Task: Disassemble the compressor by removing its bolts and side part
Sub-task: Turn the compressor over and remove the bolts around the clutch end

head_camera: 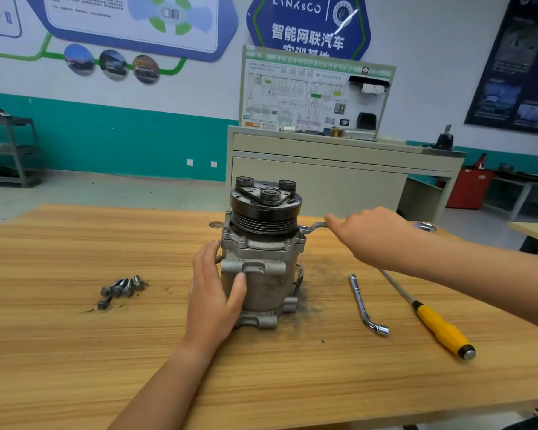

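Observation:
The grey metal compressor (263,268) stands upright in the middle of the wooden table (106,352), its black pulley (266,206) on top. My left hand (213,293) grips the compressor's left side, thumb across the front. My right hand (370,234) holds the handle of a ring wrench (312,227), whose head sits on a bolt at the upper right flange. The wrench's far end (426,226) shows beyond my hand. Several removed bolts (120,288) lie on the table to the left.
An L-shaped socket wrench (365,305) and a yellow-handled screwdriver (441,328) lie right of the compressor. Dark grime is smeared around its base. Behind the table stand a beige training bench (339,169) and a grey shelf (13,150) at the left wall.

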